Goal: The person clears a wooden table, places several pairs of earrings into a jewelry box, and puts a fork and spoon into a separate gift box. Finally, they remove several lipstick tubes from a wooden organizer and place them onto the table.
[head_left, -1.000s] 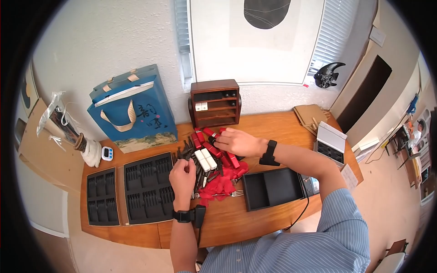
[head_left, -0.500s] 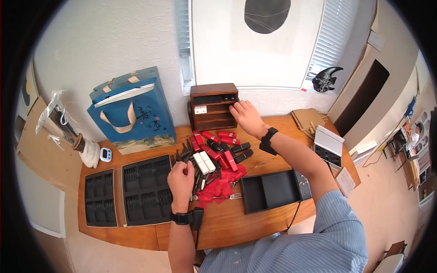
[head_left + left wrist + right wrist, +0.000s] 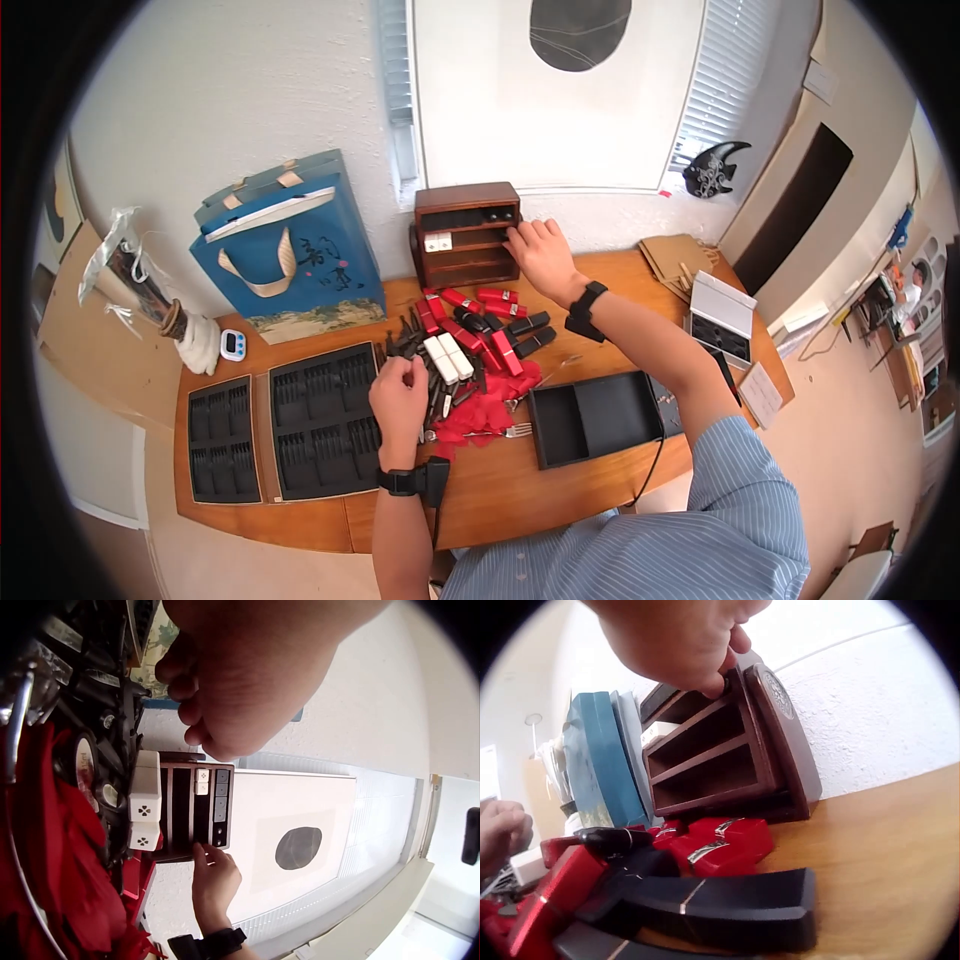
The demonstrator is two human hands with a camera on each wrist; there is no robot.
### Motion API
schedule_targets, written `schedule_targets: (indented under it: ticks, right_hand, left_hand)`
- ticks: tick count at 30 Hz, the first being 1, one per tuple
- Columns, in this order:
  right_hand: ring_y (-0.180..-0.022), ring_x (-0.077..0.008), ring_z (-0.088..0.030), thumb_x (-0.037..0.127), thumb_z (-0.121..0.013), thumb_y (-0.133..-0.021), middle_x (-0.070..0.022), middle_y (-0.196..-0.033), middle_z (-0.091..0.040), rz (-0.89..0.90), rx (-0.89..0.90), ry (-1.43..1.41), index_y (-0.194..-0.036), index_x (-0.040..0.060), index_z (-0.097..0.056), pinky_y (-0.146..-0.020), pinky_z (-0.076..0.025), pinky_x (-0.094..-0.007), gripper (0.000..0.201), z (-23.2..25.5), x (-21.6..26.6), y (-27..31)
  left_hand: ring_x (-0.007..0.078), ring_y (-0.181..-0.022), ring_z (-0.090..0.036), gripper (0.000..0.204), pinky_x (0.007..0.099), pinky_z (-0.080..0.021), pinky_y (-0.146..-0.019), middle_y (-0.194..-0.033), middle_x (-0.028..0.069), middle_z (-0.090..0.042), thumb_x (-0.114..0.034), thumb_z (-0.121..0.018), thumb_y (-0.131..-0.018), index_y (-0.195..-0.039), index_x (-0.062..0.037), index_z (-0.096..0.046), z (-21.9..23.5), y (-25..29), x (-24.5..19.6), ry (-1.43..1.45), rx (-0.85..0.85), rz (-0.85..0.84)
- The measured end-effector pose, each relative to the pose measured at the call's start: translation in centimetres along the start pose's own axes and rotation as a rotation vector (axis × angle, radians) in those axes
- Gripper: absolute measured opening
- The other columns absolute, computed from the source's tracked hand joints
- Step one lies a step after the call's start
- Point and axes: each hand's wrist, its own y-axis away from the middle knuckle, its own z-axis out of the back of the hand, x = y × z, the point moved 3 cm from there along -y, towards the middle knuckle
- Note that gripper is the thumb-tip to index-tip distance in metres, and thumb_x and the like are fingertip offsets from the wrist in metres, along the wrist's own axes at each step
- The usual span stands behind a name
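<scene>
Left hand [image 3: 399, 398] loosely curled near smooth white blocks [image 3: 447, 358], right hand [image 3: 545, 262] at boxy dark-wood shelf [image 3: 466, 200], its grip unclear, crumpled red material [image 3: 480, 412].

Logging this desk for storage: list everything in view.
Table: one, brown, beneath
Cabinet: one, brown, back
Boxes: four, white, pile and cabinet
Tubes: several, red/black, pile
Cloth: one heap, red, pile front
Fork: one, silver, pile front
Trays: two, black, left
Open box: one, black, right
Bag: one, blue, back left
Timer: one, white-blue, by bag
Bundle: one, white, left
Case: one, grey, right
Paper bags: unclear, brown, back right
Fish: one, black, window
Picture: one, white-black, window
Left hand: one, by pile
Right hand: one, by cabinet
Wristbands: two, black, wrists
</scene>
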Motion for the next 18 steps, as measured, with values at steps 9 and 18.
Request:
schedule_targets:
  ticks: [9,18]
  right_hand:
    - [-0.081,-0.0268,-0.059,0.018,-0.069,-0.09,-0.0084,-0.084,-0.06,-0.168,0.073,-0.099,-0.098,0.0044,-0.066,-0.078,-0.043,-0.039,0.017,-1.3,0.7,-0.3]
    - [-0.079,-0.0282,-0.06,0.015,-0.073,-0.086,-0.0086,-0.083,-0.062,-0.226,-0.008,-0.231,-0.098,0.0048,-0.069,-0.075,-0.043,-0.0397,0.016,1.3,0.5,0.9]
  left_hand:
    - [0.0299,-0.056,-0.054,0.031,0.0385,-0.043,-0.054,-0.065,0.0119,-0.051,-0.014,-0.069,-0.092,-0.07,-0.0005,-0.051,0.1,0.0,-0.3,-0.017,0.008,0.024]
    - [0.0301,-0.056,-0.054,0.03,0.0391,-0.043,-0.054,-0.065,0.012,-0.052,-0.013,-0.07,-0.091,-0.071,-0.0007,-0.051,0.1,0.0,-0.4,-0.011,-0.012,-0.007]
